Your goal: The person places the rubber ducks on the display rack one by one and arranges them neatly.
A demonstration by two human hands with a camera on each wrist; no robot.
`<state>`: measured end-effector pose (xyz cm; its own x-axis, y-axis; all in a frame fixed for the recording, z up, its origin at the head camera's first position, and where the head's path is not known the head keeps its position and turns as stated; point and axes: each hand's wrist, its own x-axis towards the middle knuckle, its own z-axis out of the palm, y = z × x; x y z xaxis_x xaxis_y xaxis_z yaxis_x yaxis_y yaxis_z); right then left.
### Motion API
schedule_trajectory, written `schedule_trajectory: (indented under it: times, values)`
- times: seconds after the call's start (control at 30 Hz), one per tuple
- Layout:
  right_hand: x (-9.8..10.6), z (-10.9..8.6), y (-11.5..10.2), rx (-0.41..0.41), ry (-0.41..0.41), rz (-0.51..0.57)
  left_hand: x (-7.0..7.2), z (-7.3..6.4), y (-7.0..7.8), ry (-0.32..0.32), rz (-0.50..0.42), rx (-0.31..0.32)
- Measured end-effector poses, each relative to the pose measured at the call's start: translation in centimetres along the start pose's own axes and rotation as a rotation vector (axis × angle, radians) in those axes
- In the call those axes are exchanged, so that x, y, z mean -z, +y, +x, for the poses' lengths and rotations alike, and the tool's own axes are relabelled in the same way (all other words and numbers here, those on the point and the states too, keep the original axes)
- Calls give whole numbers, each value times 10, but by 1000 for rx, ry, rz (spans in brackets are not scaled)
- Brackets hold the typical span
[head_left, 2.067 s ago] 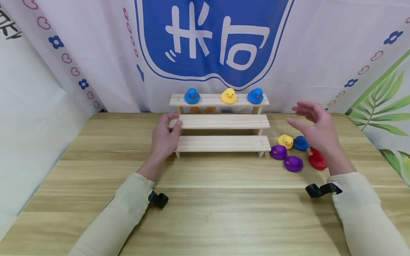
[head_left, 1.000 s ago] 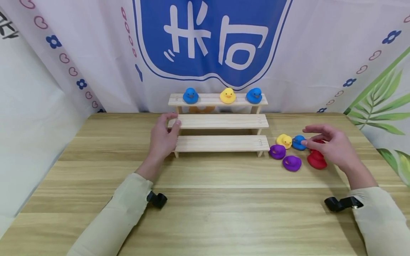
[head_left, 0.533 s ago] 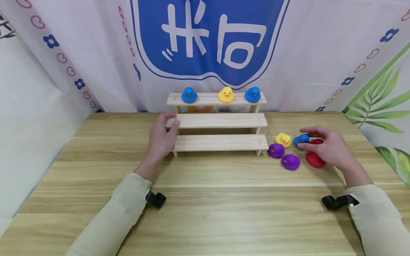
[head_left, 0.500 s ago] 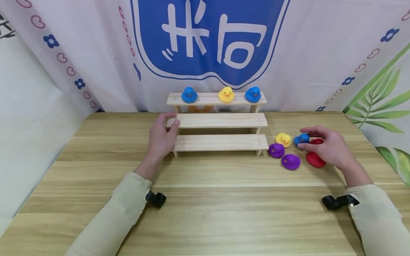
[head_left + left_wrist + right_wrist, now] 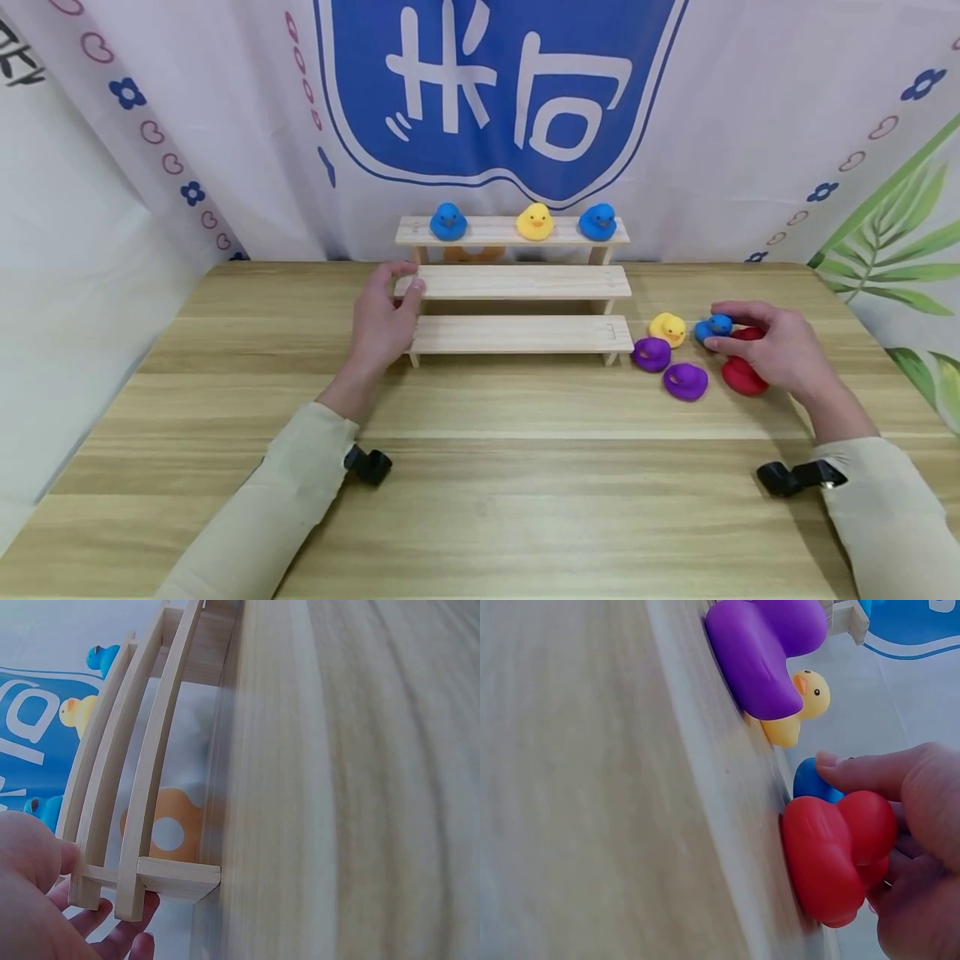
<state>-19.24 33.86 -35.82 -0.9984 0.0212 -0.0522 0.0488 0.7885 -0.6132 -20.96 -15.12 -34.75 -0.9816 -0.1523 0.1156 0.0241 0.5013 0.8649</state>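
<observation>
My left hand (image 5: 382, 321) grips the left end of a three-tier wooden stand (image 5: 517, 283), thumb on the middle shelf's edge. In the left wrist view, its fingers curl behind the stand's end. On the top shelf sit a blue duck (image 5: 448, 222), a yellow duck (image 5: 535, 222) and another blue duck (image 5: 597, 222). To the right of the stand, my right hand (image 5: 780, 346) pinches a blue rubber duck (image 5: 712, 331) between thumb and fingers, at table level. Two red ducks (image 5: 825, 855) lie close under that hand, partly hidden by it.
Beside the stand's right end are a yellow duck (image 5: 667, 330) and two purple ducks (image 5: 686, 382) on the wooden table (image 5: 525, 500). A printed cloth (image 5: 247, 125) hangs right behind the stand. Black wrist cameras (image 5: 367, 465) protrude from both sleeves.
My right hand has come down from above the ducks and taken hold of the blue duck, which has shifted slightly right, away from the yellow one. The left hand stays on the stand.
</observation>
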Motion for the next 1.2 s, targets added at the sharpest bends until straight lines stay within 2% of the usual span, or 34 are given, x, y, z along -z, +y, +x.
schedule_trajectory:
  times: [0.6,0.97,1.2]
  values:
    - [-2,-3,-1,57,38,-11,0,0,2,-4,2,14]
    - [2,-8,-3,24,3,23,2,-3,1,-11,-3,18]
    - [5,-8,-9,42,17,45,2,-1,0,-10,-1,15]
